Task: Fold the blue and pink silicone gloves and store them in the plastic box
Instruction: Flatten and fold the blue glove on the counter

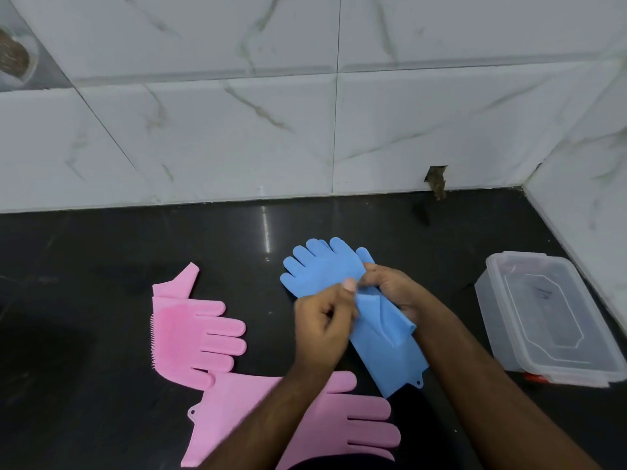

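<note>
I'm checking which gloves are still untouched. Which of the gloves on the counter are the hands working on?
The blue gloves, beside the plastic box. Both the left hand and right hand hold them; the two pink gloves lie untouched.

Stacked gloves [325, 276] center; loose gloves [200, 334] left; box [492, 300] right.

We see a glossy black countertop [135, 252], white marble-veined wall tiles [237, 130] behind and at right, a chipped hole [437, 179] at the wall's base.
</note>
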`<state>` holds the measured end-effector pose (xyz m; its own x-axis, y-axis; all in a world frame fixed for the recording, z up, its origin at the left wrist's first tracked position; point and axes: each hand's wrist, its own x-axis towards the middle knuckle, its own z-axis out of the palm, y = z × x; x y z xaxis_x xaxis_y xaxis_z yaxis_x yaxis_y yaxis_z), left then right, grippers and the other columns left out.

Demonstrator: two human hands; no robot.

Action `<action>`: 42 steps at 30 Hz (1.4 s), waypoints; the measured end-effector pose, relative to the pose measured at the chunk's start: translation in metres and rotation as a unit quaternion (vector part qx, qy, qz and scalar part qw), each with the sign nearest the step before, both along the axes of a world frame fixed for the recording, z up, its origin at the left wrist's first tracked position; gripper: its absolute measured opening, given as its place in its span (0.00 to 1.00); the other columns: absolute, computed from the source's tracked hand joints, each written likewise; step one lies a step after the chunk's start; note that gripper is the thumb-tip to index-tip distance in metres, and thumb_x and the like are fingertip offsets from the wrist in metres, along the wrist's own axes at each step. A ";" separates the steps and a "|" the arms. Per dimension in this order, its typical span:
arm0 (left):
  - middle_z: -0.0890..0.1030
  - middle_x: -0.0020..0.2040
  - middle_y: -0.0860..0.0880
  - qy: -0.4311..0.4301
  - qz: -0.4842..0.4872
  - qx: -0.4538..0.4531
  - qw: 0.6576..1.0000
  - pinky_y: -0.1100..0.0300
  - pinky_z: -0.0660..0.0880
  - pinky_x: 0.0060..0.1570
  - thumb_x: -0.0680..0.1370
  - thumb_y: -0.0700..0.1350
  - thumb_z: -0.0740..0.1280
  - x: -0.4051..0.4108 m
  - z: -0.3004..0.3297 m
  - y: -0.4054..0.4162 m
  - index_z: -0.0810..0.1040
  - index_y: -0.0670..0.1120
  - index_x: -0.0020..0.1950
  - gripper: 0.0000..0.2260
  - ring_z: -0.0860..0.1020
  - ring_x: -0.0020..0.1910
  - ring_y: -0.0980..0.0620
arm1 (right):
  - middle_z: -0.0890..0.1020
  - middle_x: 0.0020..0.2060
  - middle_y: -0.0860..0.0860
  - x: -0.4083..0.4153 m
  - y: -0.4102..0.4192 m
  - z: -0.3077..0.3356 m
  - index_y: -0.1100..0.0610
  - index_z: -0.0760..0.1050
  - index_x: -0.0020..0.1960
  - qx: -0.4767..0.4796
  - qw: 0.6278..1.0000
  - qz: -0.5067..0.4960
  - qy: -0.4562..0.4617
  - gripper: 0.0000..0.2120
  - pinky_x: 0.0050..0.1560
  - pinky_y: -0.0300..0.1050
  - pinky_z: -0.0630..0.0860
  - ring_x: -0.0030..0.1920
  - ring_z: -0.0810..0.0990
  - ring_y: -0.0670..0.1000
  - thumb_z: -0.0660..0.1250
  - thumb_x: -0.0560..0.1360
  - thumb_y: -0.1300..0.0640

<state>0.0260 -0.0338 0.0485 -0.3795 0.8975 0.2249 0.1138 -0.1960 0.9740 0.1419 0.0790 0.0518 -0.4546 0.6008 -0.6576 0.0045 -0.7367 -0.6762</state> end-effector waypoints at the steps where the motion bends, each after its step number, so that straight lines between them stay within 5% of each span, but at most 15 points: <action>1: 0.71 0.25 0.45 -0.030 0.055 -0.010 0.998 0.58 0.67 0.28 0.84 0.56 0.62 -0.003 -0.002 0.003 0.71 0.43 0.29 0.26 0.67 0.25 0.49 | 0.86 0.53 0.61 0.002 0.000 0.000 0.62 0.80 0.63 0.033 0.999 0.017 -0.025 0.17 0.48 0.54 0.83 0.46 0.86 0.60 0.59 0.77 0.70; 3: 0.65 0.26 0.40 -0.104 0.163 -0.045 0.980 0.54 0.63 0.30 0.84 0.54 0.62 -0.014 -0.009 0.012 0.67 0.42 0.30 0.26 0.63 0.27 0.45 | 0.87 0.50 0.57 0.010 -0.004 -0.003 0.58 0.83 0.57 0.080 0.995 0.033 -0.046 0.18 0.42 0.49 0.84 0.45 0.88 0.57 0.59 0.76 0.71; 7: 0.70 0.35 0.44 -0.179 0.260 -0.191 0.930 0.51 0.67 0.38 0.85 0.49 0.63 -0.036 -0.037 0.022 0.72 0.40 0.39 0.17 0.67 0.37 0.46 | 0.86 0.55 0.61 0.021 -0.016 -0.008 0.59 0.84 0.56 0.084 0.996 0.006 0.006 0.21 0.48 0.53 0.83 0.53 0.86 0.62 0.59 0.71 0.72; 11: 0.78 0.45 0.43 -0.235 0.211 -0.295 0.902 0.52 0.75 0.37 0.84 0.51 0.62 -0.021 -0.050 0.014 0.74 0.44 0.50 0.11 0.75 0.41 0.47 | 0.84 0.58 0.61 0.022 -0.024 -0.008 0.57 0.83 0.59 0.108 0.993 -0.014 0.036 0.23 0.57 0.58 0.81 0.58 0.83 0.65 0.61 0.69 0.69; 15: 0.86 0.54 0.40 -0.289 0.137 -0.339 0.885 0.46 0.82 0.48 0.85 0.59 0.59 -0.004 -0.044 0.007 0.79 0.43 0.60 0.20 0.84 0.49 0.42 | 0.84 0.59 0.58 0.020 -0.029 0.000 0.54 0.82 0.62 0.130 0.989 0.005 0.068 0.24 0.53 0.53 0.81 0.57 0.84 0.62 0.60 0.71 0.69; 20: 0.83 0.64 0.36 -0.514 0.014 -0.352 0.782 0.37 0.72 0.71 0.77 0.69 0.65 0.000 -0.033 0.013 0.82 0.41 0.66 0.34 0.80 0.66 0.35 | 0.83 0.61 0.57 0.026 -0.033 0.003 0.53 0.81 0.63 0.157 0.984 0.012 0.083 0.24 0.56 0.56 0.81 0.60 0.83 0.61 0.60 0.72 0.67; 27: 0.82 0.65 0.38 -0.582 -0.060 -0.227 0.779 0.39 0.73 0.70 0.80 0.52 0.72 -0.011 -0.028 0.032 0.79 0.43 0.71 0.22 0.82 0.65 0.38 | 0.84 0.59 0.61 0.043 -0.034 -0.009 0.57 0.81 0.61 0.173 0.984 0.037 0.023 0.23 0.62 0.64 0.78 0.60 0.82 0.66 0.61 0.69 0.67; 32: 0.83 0.64 0.37 -0.564 -0.073 -0.250 0.784 0.37 0.78 0.64 0.77 0.43 0.75 -0.012 -0.020 0.038 0.79 0.42 0.70 0.21 0.82 0.63 0.36 | 0.83 0.61 0.58 0.055 -0.041 -0.015 0.52 0.80 0.65 0.176 0.981 0.069 0.041 0.15 0.55 0.53 0.82 0.60 0.84 0.60 0.70 0.79 0.54; 35: 0.83 0.63 0.37 -0.539 -0.069 -0.269 0.796 0.37 0.80 0.61 0.77 0.40 0.74 0.003 -0.018 0.034 0.79 0.42 0.70 0.21 0.82 0.63 0.35 | 0.85 0.59 0.55 0.056 -0.040 -0.014 0.53 0.80 0.64 0.226 0.973 0.033 -0.023 0.17 0.59 0.55 0.82 0.59 0.84 0.57 0.71 0.79 0.47; 42: 0.86 0.57 0.38 -0.532 -0.034 -0.311 0.787 0.42 0.82 0.57 0.77 0.41 0.73 0.020 -0.014 0.035 0.82 0.40 0.64 0.16 0.85 0.57 0.38 | 0.86 0.48 0.50 0.062 -0.024 -0.001 0.53 0.81 0.55 0.328 0.904 0.106 -0.252 0.09 0.55 0.55 0.82 0.49 0.85 0.52 0.71 0.79 0.50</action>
